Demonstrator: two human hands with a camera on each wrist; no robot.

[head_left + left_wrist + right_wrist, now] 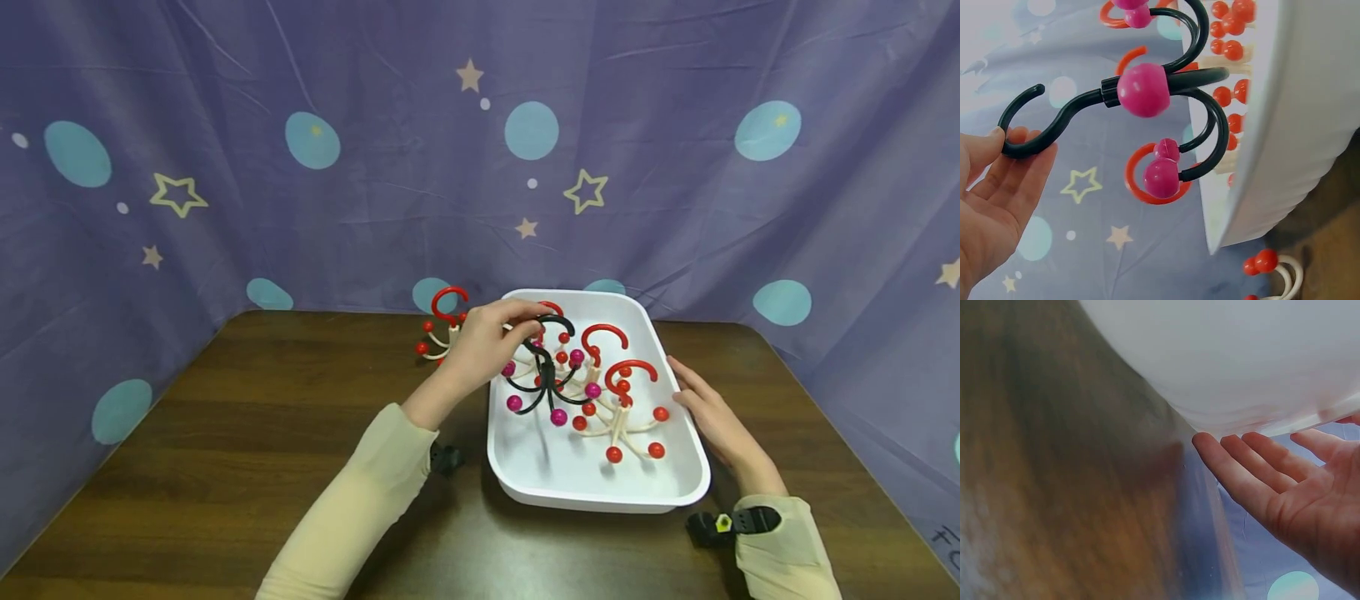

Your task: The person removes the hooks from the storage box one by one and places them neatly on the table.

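My left hand [486, 340] pinches the hook end of a black multi-armed hook [547, 377] with magenta balls on its arm tips. In the left wrist view, thumb and fingers of the left hand [1000, 194] hold the curve of the black hook [1063, 119], whose arms spread away from the palm. It hangs upright over the white tray [555, 471]. Straight fingers of my right hand [716, 425] rest against the tray's right side; in the right wrist view, fingertips of this hand [1297, 494] touch the white wall [1241, 369].
Several cream hooks with red tops and red balls, one of them a front hook [619, 421], stand in the tray. Another red-topped hook [450, 325] stands on the brown table [225, 442], left of the tray. A purple patterned curtain [420, 192] hangs behind.
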